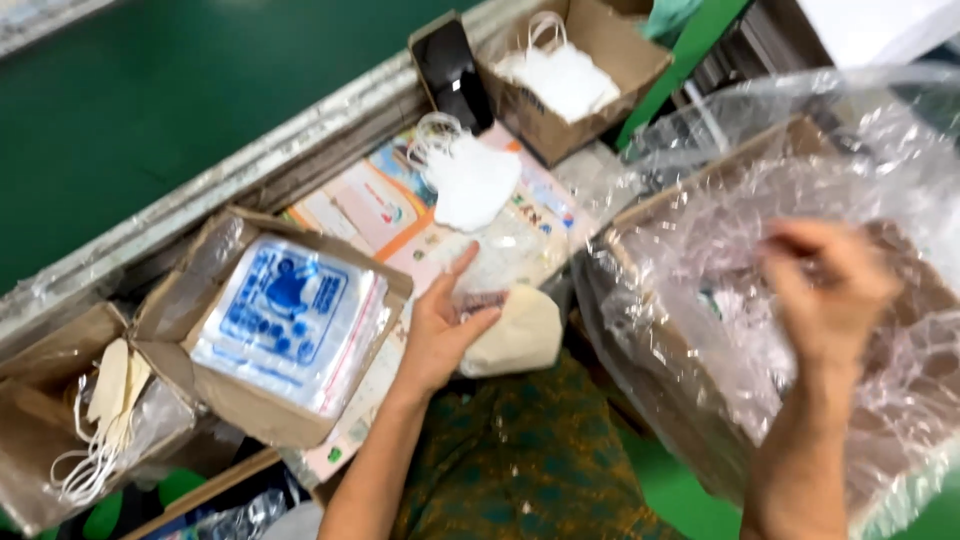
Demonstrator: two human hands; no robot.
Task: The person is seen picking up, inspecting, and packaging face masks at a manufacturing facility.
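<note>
Fingers [470,318] of the left hand [440,335] curl loosely round a clear plastic pouch [490,262] with something pale inside it, the thumb lifted along the pouch's near edge and the other fingertips tucked under a small dark-printed corner, so it looks like a light pinch and not a fist. That pouch lies over the printed paper sheet [385,205] that covers the bench, and the sheet serves as the landmark: a loose white face mask with ear loops [470,180] rests on its far part, a brown carton holding a stack of blue-printed clear bags [290,315] sits at its left edge, and a rounded cream-coloured pad [520,335] lies at its near edge, touching the left hand's fingertips. To the sheet's right stands a large cardboard box lined with crinkled clear film [700,330]; the right hand [825,290] is raised over it, blurred, its fingers bent inward, and whether they pinch the film or anything else cannot be told. To handle the pouch well, I would judge that the thumb should press flat on its top face while the fingers support beneath, keeping the thin plastic from sliding or creasing, with the right hand free of the film before it joins in.
</note>
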